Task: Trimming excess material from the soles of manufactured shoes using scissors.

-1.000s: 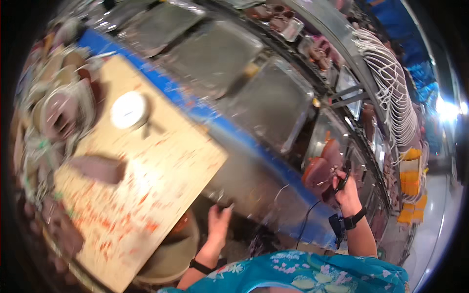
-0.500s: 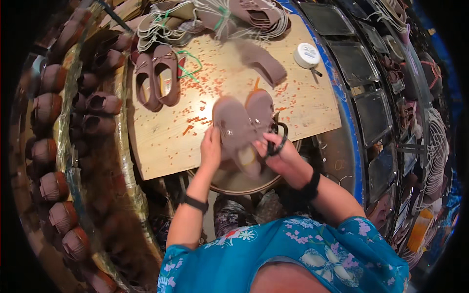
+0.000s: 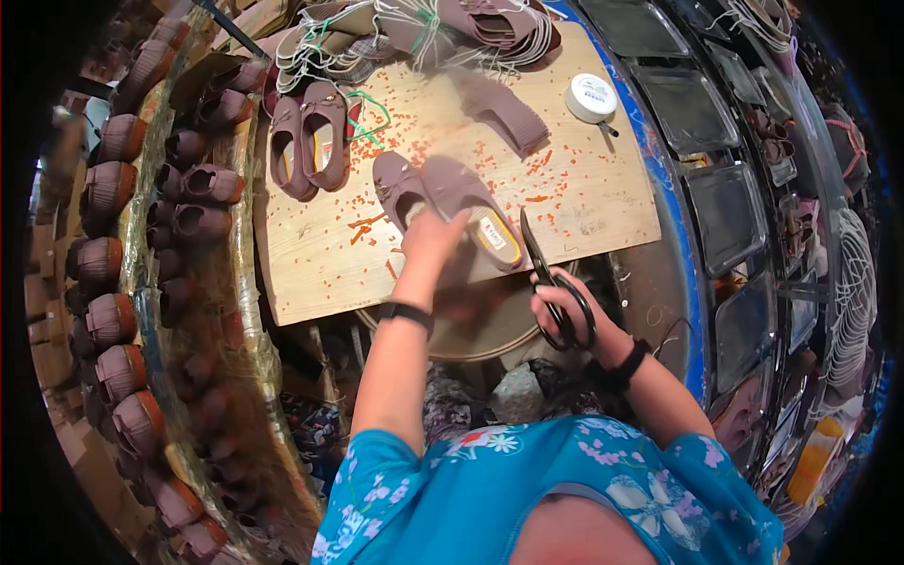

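Note:
My left hand (image 3: 433, 240) is closed around the open ends of a pair of mauve-brown slip-on shoes, thumb over one and fingers partly hidden by the other. The left shoe (image 3: 393, 176) and the right shoe (image 3: 454, 181) lie side by side over the near part of the board, toes pointing away. A pale insole with a label shows in the right one. In my right hand (image 3: 576, 311) is a pair of black-handled scissors (image 3: 534, 247), gripped by the handles with blades pointing up and away, just right of the shoes.
Orange trimmings dot the wooden board (image 3: 320, 268). Another shoe pair (image 3: 323, 137) stands at its left, a ribbed brown shoe piece (image 3: 513, 118) and white tub (image 3: 591, 97) farther right. String-tied shoes (image 3: 485, 28) pile up behind. Shoe-filled racks (image 3: 137, 245) line the left; dark trays (image 3: 720, 217) the right.
The shoes have turned from soles-down-hidden view to openings up, moving slightly left and away. My left hand has shifted onto their openings; my right hand has left them, moving right with the scissors.

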